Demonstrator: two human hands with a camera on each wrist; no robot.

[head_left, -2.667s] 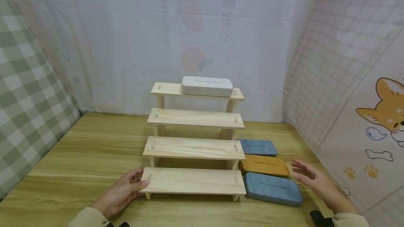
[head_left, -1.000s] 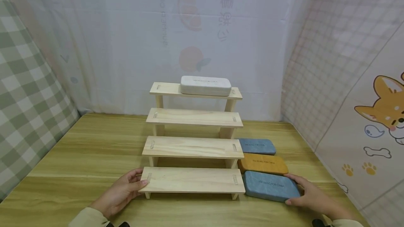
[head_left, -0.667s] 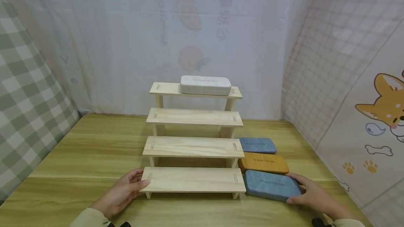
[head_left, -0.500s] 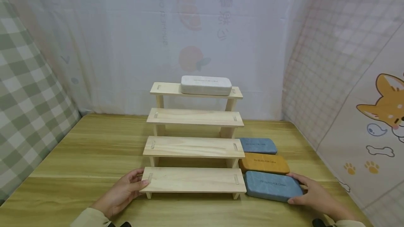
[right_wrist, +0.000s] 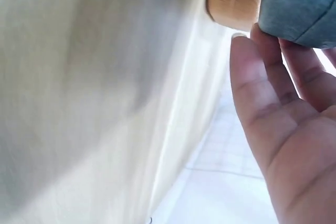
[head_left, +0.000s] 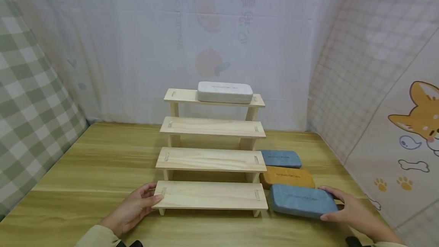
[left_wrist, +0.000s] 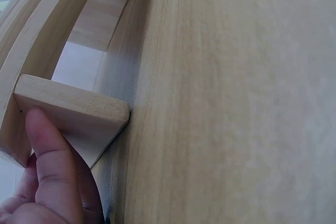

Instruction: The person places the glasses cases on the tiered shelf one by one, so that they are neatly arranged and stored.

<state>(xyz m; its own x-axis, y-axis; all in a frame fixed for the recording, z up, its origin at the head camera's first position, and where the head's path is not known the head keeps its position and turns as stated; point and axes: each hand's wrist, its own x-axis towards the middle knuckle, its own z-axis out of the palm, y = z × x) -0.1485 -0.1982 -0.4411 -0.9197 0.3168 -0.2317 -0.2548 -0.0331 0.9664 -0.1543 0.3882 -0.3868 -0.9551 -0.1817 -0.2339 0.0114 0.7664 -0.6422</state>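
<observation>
A pale wooden four-tier display rack [head_left: 210,195] stands on the table. My left hand [head_left: 138,206] grips the left end of its lowest tier. The left wrist view shows the left thumb [left_wrist: 50,166] against the tier's leg [left_wrist: 73,100]. At the right, my right hand [head_left: 350,210] holds the right end of the nearest blue glasses case [head_left: 303,200], which appears slightly raised. In the right wrist view, fingers [right_wrist: 268,56] touch this case [right_wrist: 296,9]. A mustard-yellow case [head_left: 287,177] and another blue case [head_left: 280,158] lie behind it.
A white case [head_left: 224,92] rests on the top tier, towards the right. Hanging cloth [head_left: 137,60] closes off the back of the wood-grain table [head_left: 89,170]. Patterned cloths stand along the left and right sides.
My right hand has gone from apart to gripping the nearest blue glasses case. That case has shifted right and come up slightly. The left hand has stayed on the rack.
</observation>
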